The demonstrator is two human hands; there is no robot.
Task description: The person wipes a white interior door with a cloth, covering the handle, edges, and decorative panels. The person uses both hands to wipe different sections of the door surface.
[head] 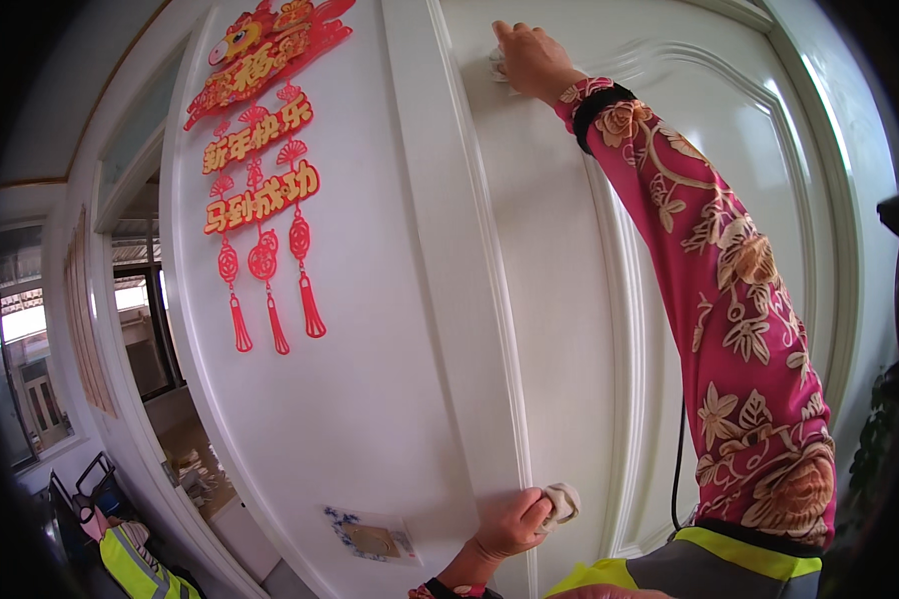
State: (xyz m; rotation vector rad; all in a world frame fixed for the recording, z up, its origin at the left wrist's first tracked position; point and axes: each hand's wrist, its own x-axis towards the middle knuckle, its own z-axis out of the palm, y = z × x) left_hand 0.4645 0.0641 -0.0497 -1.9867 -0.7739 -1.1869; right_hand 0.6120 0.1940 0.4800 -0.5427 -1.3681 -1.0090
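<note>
My right hand (536,64) is raised high, pressing a pale cloth (497,66) against the upper part of a glossy white panelled door (551,262). Most of that cloth is hidden under the fingers. Low down, my left hand (511,522) grips a crumpled off-white cloth (562,505) beside the white door frame (449,224). Whether this cloth touches the door, I cannot tell. A magenta floral sleeve (742,299) covers my right arm, and a curved moulding (629,374) runs along the door panel.
On the white wall left of the frame hangs a red and gold paper decoration (262,198) with tassels and writing. Below it is a wall switch (371,540) with a patterned surround. Further left are an open doorway (138,314) and a yellow reflective vest (131,561). Plant leaves (873,430) stand at right.
</note>
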